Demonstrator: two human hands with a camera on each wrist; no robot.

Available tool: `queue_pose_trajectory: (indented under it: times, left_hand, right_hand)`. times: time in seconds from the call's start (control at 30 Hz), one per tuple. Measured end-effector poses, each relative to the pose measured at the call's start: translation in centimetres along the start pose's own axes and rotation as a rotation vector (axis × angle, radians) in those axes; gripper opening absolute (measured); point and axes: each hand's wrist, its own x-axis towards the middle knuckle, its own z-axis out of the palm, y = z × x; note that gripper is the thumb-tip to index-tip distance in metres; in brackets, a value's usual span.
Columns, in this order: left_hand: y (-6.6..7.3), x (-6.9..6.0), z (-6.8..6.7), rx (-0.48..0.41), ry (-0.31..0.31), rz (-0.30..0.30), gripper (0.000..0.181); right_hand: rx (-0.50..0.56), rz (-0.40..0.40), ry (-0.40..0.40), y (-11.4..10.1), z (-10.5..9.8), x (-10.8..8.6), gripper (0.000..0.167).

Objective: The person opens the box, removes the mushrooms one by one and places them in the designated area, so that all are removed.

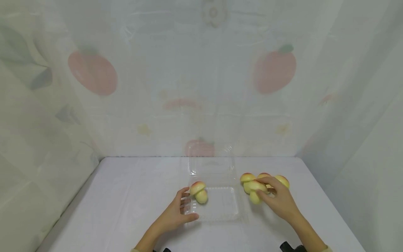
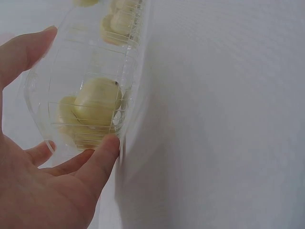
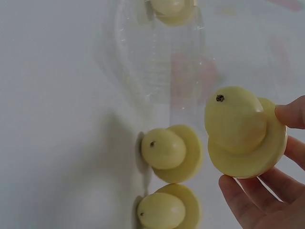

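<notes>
A clear plastic clamshell container [image 1: 220, 204] lies on the table with its lid [image 1: 211, 166] raised behind it. Inside, at the left end, sits a yellow toy mushroom [image 1: 201, 196] with a reddish cap top. My left hand [image 1: 174, 213] rests at the container's left side, fingers spread; in the left wrist view, fingertips [image 2: 112, 143] touch its ribbed wall. To the right of the container, my right hand [image 1: 280, 203] pinches another toy mushroom [image 3: 236, 129] by its cap, thumb on one side and fingers on the other.
Several more toy mushrooms stand on the table beyond the right hand, among them one at the left [image 1: 247, 178] and one at the right [image 1: 282, 181]. The white tabletop [image 1: 132, 189] meets a fruit-printed curtain [image 1: 157, 70] at its back edge.
</notes>
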Motion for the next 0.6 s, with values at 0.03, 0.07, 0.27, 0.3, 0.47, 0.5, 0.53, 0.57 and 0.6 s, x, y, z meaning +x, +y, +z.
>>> queue_pose_trajectory:
  times: [0.03,0.07,0.27,0.3,0.47,0.5,0.53,0.57,0.6]
  left_hand:
    - [0.0,0.0,0.0,0.003,-0.001,0.000,0.102]
    - [-0.1,0.0,0.0,0.006,-0.002,-0.001,0.102]
    - [-0.2,0.0,0.0,0.012,-0.003,-0.001,0.102]
    - [-0.1,0.0,0.0,0.014,-0.003,0.000,0.102]
    - [0.0,0.0,0.0,0.014,-0.004,-0.006,0.101]
    - [0.0,0.0,0.0,0.013,-0.004,-0.005,0.101]
    - [0.0,0.0,0.0,0.012,-0.003,-0.006,0.101]
    - [0.0,0.0,0.0,0.012,-0.004,-0.007,0.101]
    - [0.0,0.0,0.0,0.012,-0.003,-0.008,0.101]
  right_hand:
    - [-0.009,0.004,0.004,0.2,0.0,-0.1,0.032]
    - [-0.016,0.002,0.006,0.3,0.0,-0.2,0.032]
    - [-0.032,-0.006,0.010,1.3,-0.1,-0.5,0.036]
    - [-0.035,-0.004,0.006,1.5,-0.1,-0.6,0.037]
    - [-0.062,0.037,-0.021,2.3,-0.2,-0.9,0.035]
    - [-0.071,0.049,-0.027,2.4,-0.2,-0.9,0.034]
    - [-0.080,0.064,-0.030,2.5,-0.2,-1.0,0.033]
    - [-0.087,0.077,-0.032,2.6,-0.2,-1.1,0.033]
    - [-0.097,0.086,-0.034,2.8,-0.2,-1.2,0.034]
